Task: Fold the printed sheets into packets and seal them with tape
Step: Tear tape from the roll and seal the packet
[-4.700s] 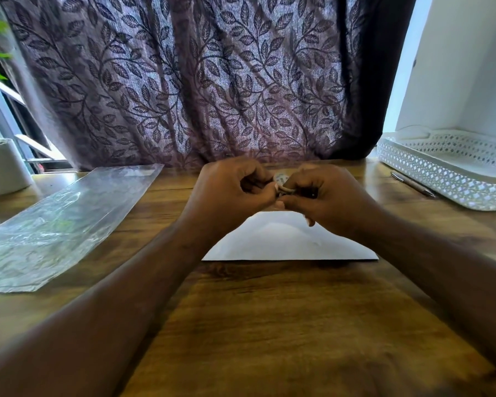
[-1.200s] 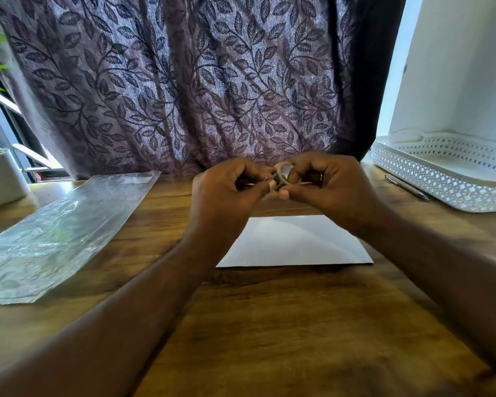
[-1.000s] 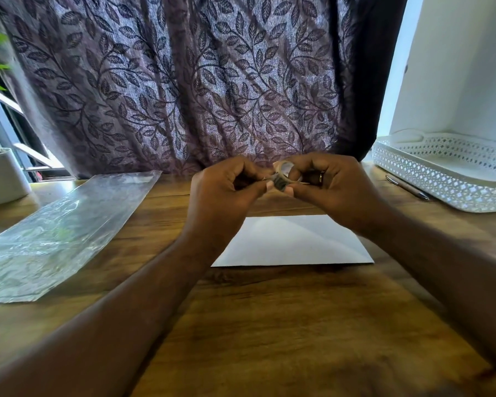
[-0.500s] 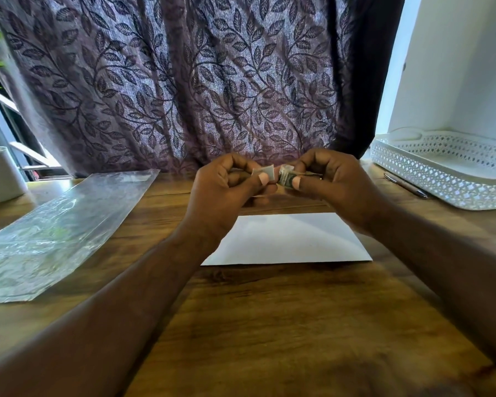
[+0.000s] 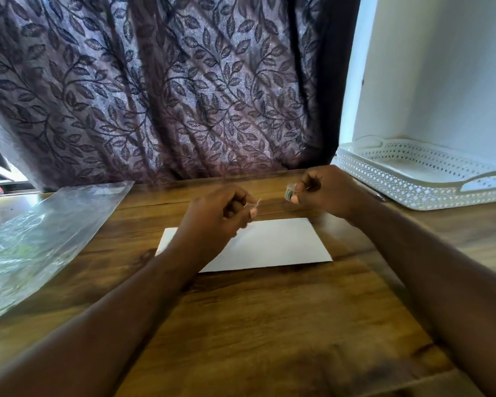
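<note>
Right now the left hand pinches a small clear piece of tape between thumb and finger. The right hand is curled round a little tape roll and holds it up. The two hands are apart. I see no tape stretched between them, but the picture is blurry there.

The folded white sheet lies flat on the wooden table, right under the left hand. Its long side runs from left to right. The left hand hangs over the sheet's far edge, near the middle, so it is the closer hand. The right hand is up past the sheet's far right corner.

The sheet looks plain white and smooth, with straight, sharp edges. No print shows on the side facing up. I cannot see a loose flap, or any tape on it.

I think the next job is to bring the tape piece down and press it onto the sheet. The bit is small and sticky, so it could curl onto a finger.

A clear plastic bag lies at the left and a white tray at the right.
</note>
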A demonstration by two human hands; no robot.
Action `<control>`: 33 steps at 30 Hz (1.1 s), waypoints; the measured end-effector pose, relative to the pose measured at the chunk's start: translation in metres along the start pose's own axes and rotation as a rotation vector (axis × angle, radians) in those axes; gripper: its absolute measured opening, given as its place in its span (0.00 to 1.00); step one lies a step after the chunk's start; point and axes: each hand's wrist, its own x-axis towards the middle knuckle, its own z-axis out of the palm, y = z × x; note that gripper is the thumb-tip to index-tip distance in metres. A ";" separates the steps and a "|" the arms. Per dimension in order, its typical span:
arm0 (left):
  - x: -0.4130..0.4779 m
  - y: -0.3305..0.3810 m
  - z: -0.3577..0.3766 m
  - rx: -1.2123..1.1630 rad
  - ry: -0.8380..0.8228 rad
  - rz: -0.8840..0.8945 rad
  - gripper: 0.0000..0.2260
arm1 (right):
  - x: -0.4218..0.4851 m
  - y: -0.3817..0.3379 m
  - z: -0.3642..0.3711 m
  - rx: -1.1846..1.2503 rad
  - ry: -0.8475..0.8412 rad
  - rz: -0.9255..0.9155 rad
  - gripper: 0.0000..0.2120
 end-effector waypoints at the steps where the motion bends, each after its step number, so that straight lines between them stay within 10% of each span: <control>1: 0.000 0.001 0.001 0.044 -0.018 0.017 0.04 | 0.000 0.004 -0.006 -0.061 0.020 0.015 0.08; 8: 0.006 0.019 0.013 0.274 -0.058 0.157 0.05 | -0.001 0.050 -0.044 -0.291 0.257 0.284 0.13; 17: 0.020 0.023 0.029 0.649 -0.159 0.312 0.21 | -0.001 0.057 -0.051 -0.443 0.087 0.428 0.28; 22: 0.021 0.010 0.027 0.756 -0.036 0.503 0.24 | 0.003 0.025 -0.060 -0.347 0.276 0.250 0.06; 28: 0.023 0.012 0.008 0.843 0.043 0.640 0.11 | -0.017 -0.036 -0.046 0.207 -0.447 0.300 0.21; 33: 0.025 0.005 0.006 0.869 0.040 0.587 0.07 | -0.021 -0.051 -0.036 0.168 -0.574 0.264 0.20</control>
